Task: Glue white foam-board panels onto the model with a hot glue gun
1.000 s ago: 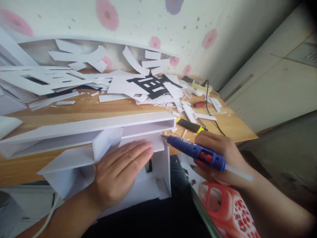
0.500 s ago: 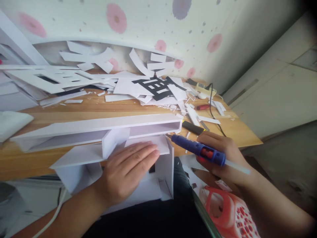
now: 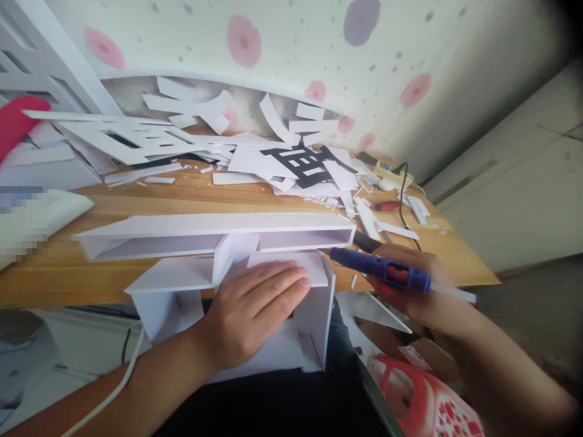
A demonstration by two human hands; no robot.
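A white foam-board structure (image 3: 168, 276) with several boxed compartments straddles the table's front edge and reaches over my lap. My left hand (image 3: 262, 303) lies flat on a small white panel (image 3: 319, 273) of it, fingers stretched out side by side. My right hand (image 3: 410, 261) is wrapped around a blue hot glue gun (image 3: 359, 262), with a pale glue stick (image 3: 455, 294) jutting from its rear. The gun's nozzle points left, close to that panel's right back corner. Whether the nozzle touches the board I cannot tell.
White offcuts and a black cut-out character (image 3: 300, 164) are piled along the wall. A red-handled tool (image 3: 387, 206), a black cable (image 3: 401, 206) and a power strip (image 3: 394, 173) lie at the right. Below stands a pink-red plastic basket (image 3: 423, 388). At far left shows part of another person (image 3: 20, 121).
The view has swung left, so everything sits further right in the picture. A red sleeve-like shape has come in at the far left. Both hands keep about the same place on the structure.
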